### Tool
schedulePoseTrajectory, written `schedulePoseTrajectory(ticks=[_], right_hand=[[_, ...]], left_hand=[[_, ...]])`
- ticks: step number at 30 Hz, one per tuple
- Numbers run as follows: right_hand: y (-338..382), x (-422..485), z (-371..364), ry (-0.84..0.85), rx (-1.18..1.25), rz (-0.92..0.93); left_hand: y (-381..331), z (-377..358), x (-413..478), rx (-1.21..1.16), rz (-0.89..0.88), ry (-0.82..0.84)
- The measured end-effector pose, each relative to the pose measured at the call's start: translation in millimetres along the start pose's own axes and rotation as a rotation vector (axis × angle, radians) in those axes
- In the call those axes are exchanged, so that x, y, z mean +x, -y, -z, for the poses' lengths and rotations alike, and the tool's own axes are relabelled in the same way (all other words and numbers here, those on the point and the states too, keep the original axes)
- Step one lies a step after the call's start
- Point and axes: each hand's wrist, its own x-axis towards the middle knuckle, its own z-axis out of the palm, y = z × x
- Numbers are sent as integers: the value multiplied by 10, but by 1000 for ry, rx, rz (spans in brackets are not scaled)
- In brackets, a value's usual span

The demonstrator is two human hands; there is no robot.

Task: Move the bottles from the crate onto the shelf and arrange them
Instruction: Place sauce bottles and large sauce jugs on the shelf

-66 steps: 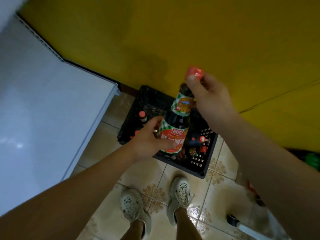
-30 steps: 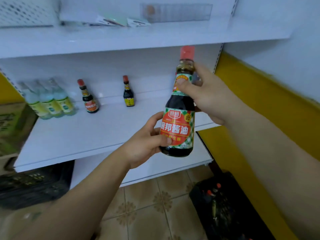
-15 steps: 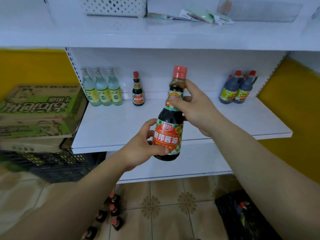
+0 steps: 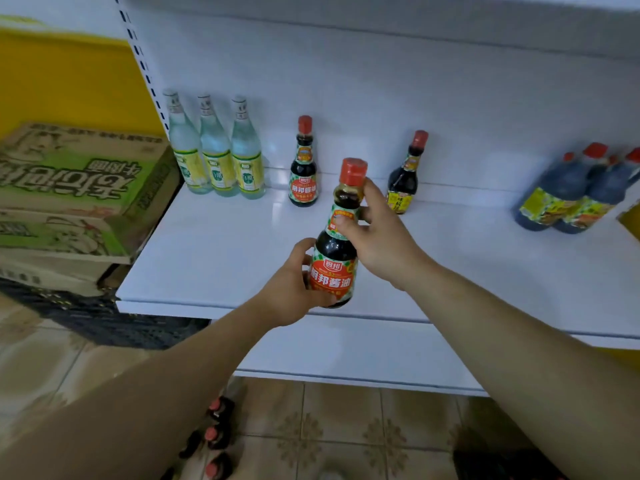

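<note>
Held bottle [image 4: 334,268], left hand [image 4: 291,292] round body, right hand [image 4: 377,237] pinching neck, now reaches shelf [image 4: 214,251] front edge; set-down likely next.

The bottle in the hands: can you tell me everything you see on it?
The bottle holds dark brown sauce and looks like glass or clear plastic. It has a red cap, a small neck label and a big red label with white writing and green checked edges. It is nearly upright over the front of the white shelf. The left hand holds its body and the right hand pinches its neck.
</note>
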Motion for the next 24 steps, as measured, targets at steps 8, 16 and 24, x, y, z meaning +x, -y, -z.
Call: schedulePoseTrajectory(ticks=[8,16,24], right_hand=[[-564,564,-228,-23,-14,73],[-879,864,-393,-61,-24,134],[-992,1197,-394,-51,-153,112]], left_hand=[[600,82,754,82,-88,-78],[941,129,1196,112,-137,-136],[942,224,1640,210,-168,-225]])
